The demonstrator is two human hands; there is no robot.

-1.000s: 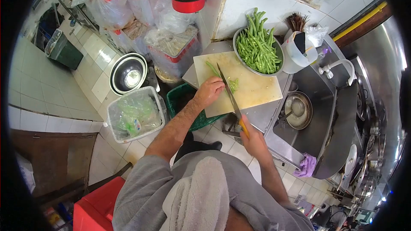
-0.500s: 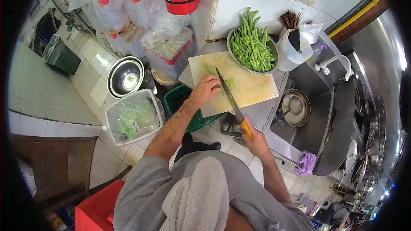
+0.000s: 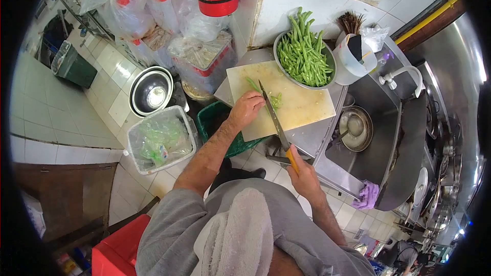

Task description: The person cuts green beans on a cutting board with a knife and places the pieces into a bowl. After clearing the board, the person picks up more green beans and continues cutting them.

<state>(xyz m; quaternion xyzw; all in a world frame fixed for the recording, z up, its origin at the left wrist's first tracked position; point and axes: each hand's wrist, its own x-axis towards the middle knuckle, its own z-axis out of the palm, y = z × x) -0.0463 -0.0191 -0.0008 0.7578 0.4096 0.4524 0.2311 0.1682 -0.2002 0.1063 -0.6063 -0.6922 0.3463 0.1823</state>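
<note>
On the white cutting board [image 3: 302,107], my left hand [image 3: 247,107] has its fingers curled together over some green beans [image 3: 251,83], whose ends stick out past the knuckles. My right hand [image 3: 304,174] is wrapped round the orange handle of a long knife [image 3: 275,120]. The blade lies across the board just right of my left fingers, its tip pointing away from me. Small green pieces [image 3: 276,102] lie beside the blade. At the board's far right corner stands a metal bowl [image 3: 333,74] heaped with green beans [image 3: 305,53].
A sink [image 3: 377,117] holding a pan [image 3: 356,129] is at the right, with a white container [image 3: 353,61] behind it. Left of the board are a green bin [image 3: 207,117], a lined white bin [image 3: 134,148] and metal bowls [image 3: 151,91]. Bagged boxes [image 3: 202,53] stand behind.
My right hand and the knife handle have shifted slightly left and toward me. The board, bowl and sink appear slightly farther right in the view.
</note>
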